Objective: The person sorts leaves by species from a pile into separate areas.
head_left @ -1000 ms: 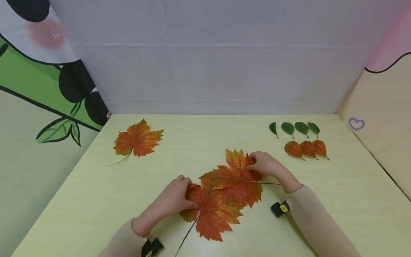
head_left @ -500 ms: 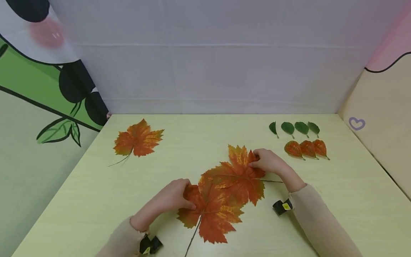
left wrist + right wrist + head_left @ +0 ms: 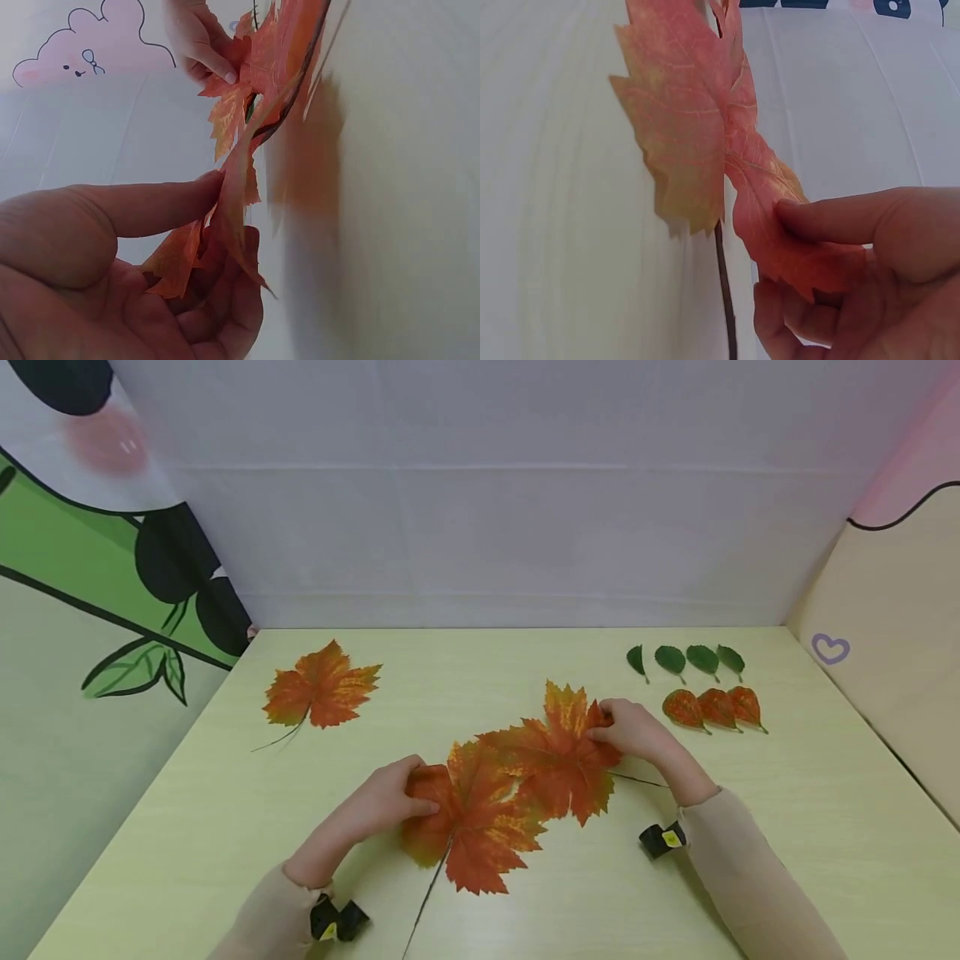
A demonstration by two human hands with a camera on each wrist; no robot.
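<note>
My left hand (image 3: 382,797) pinches the edge of an orange-red maple leaf (image 3: 487,835) whose dark stem points toward the near table edge. In the left wrist view the thumb lies on one face of this leaf, the fingers curled behind it, and a shadow falls on the table beside it. To the right, my right hand (image 3: 633,731) pinches a second maple leaf (image 3: 570,756) between thumb and fingers, its stem pointing right. The two leaves overlap in the middle. In the right wrist view the second leaf (image 3: 682,112) is tilted up from the table.
Another orange maple leaf (image 3: 322,685) lies at the back left of the table (image 3: 187,860). At the back right are a row of several small green leaves (image 3: 670,660) and, in front of it, three small orange-red leaves (image 3: 718,707). A pale cloth wall (image 3: 480,527) stands behind.
The right hand and its leaf have moved slightly away and to the right. The left hand and its leaf have shifted left and up, so the two leaves overlap less.
</note>
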